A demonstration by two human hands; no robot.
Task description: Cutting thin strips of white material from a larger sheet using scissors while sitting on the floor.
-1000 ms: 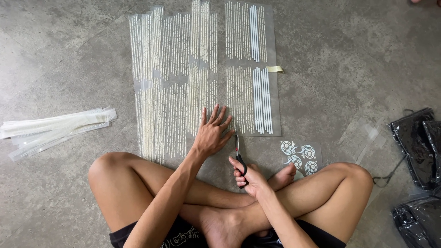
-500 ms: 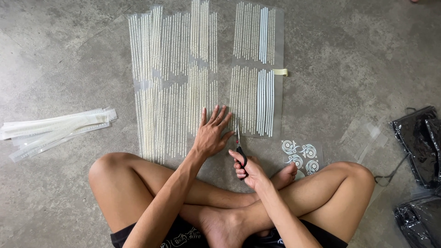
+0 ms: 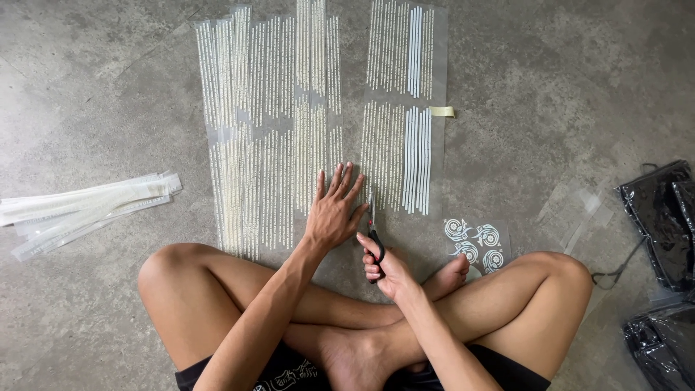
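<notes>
I sit cross-legged on a grey concrete floor. A large clear film sheet [image 3: 275,130] printed with rows of thin pale strips lies flat in front of me. My left hand [image 3: 333,210] presses flat on its near edge, fingers spread. My right hand [image 3: 382,266] grips a pair of scissors [image 3: 373,224] with dark handles, blades pointing away from me into the film between the left block of strips and a narrower right section [image 3: 402,145]. The blade tips sit just right of my left fingers.
A pile of cut film strips [image 3: 87,206] lies at the left. A small film piece with round swirl prints [image 3: 474,242] rests by my right foot. Black glossy bags [image 3: 662,224] sit at the right edge. A bit of yellowish tape [image 3: 441,111] sticks off the right section.
The right section of film has shifted slightly away from the left block, the gap between them looking wider. Both hands stay nearly in place, scissors a little further forward.
</notes>
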